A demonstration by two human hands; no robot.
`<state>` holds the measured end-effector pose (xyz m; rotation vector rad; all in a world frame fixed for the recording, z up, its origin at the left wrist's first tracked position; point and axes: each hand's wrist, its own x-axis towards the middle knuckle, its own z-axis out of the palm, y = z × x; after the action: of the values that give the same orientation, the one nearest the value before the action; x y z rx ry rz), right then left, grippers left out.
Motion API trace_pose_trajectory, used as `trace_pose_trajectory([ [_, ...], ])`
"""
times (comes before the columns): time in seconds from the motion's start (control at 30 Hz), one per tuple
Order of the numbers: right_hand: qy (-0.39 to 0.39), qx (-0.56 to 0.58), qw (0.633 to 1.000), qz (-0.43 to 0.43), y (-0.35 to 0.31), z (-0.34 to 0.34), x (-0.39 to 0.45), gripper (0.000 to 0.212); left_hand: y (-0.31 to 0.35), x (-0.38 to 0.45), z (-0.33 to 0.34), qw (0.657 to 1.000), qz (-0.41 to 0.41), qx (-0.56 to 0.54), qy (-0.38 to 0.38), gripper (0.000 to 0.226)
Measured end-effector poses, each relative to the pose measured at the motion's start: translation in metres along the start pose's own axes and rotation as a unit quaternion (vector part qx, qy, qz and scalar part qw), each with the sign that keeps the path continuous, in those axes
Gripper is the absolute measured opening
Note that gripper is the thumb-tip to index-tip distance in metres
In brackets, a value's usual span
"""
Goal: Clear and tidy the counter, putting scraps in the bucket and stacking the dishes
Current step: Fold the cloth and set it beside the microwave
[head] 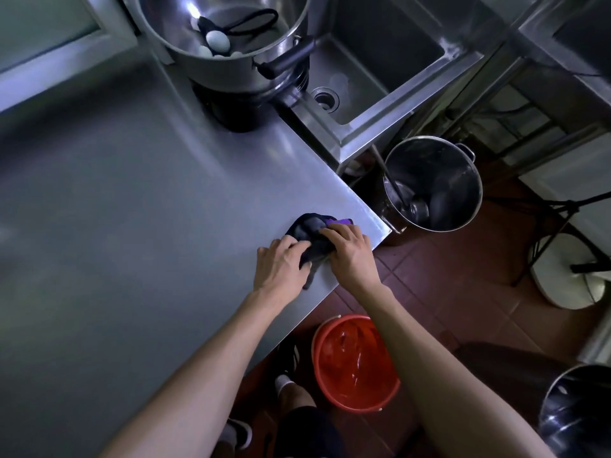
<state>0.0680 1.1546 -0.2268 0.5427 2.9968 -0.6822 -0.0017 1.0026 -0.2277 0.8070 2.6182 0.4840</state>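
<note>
Bunching the cloth at the counter's corner.

Left hand (pixel 282 262) and right hand (pixel 350 251) both gripping dark cloth (pixel 309 231) near counter (pixel 132 209) edge; could slide off, missing red bucket (pixel 355 361) below.

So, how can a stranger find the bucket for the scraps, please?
Start at the counter and look down past its near edge to the tiled floor. The bucket stands there by the person's feet. It is red plastic, while the other pots nearby are steel.

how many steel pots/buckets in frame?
3: large pot on the counter by the sink, tall pot on the floor below it, another at bottom right, partly cropped.
</note>
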Motion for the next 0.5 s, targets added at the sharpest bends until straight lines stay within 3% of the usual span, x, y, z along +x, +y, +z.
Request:
trace_pose_trajectory([
  [0.2,0.02,-0.006,0.999,-0.038,-0.032,0.007,0.0,0.045,-0.026,-0.016,-0.018,1.0,-0.006,-0.002,0.02,0.034],
  [0.5,-0.065,-0.012,0.995,-0.077,-0.137,0.026,0.007,0.04,-0.11,-0.057,-0.07,0.998,-0.048,0.001,0.032,0.037],
])
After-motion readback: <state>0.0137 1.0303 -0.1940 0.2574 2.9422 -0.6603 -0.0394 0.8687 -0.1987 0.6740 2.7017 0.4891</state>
